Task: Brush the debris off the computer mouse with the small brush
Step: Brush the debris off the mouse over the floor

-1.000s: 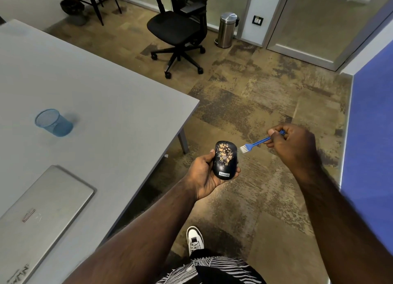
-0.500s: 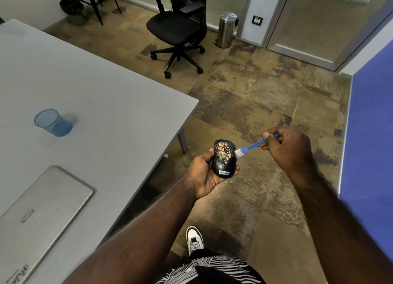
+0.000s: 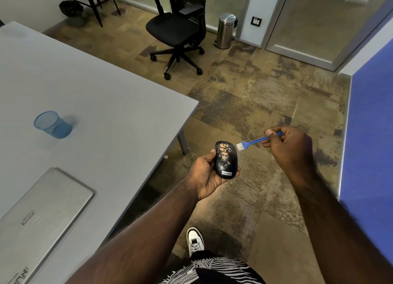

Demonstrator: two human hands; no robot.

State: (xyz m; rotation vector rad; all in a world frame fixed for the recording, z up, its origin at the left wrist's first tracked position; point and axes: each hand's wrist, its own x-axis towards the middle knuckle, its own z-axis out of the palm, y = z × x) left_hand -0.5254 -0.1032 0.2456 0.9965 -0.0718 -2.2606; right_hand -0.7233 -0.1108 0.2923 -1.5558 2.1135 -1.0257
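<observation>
**Brush bristles beside the speckled mouse**

The left hand (image 3: 205, 173) cradles a glossy black oval computer mouse (image 3: 225, 159) with its fingers curled around the sides, holding it over the mottled brown carpet floor (image 3: 244, 105), just off the corner of the grey worktop (image 3: 95, 96). Tan flecks of debris (image 3: 223, 148) cover the far half of the mouse; a small white-lettered label sits at its near end. The right hand (image 3: 290, 148) pinches the thin handle of a small blue plastic brush (image 3: 254, 141), thumb on top, fingers curled beneath. The pale bristles sit just beside the mouse's upper right edge; contact cannot be made out. On the worktop stand a blue mesh cup (image 3: 53, 124) and a closed silver laptop (image 3: 40, 218), well apart from the hands.
</observation>
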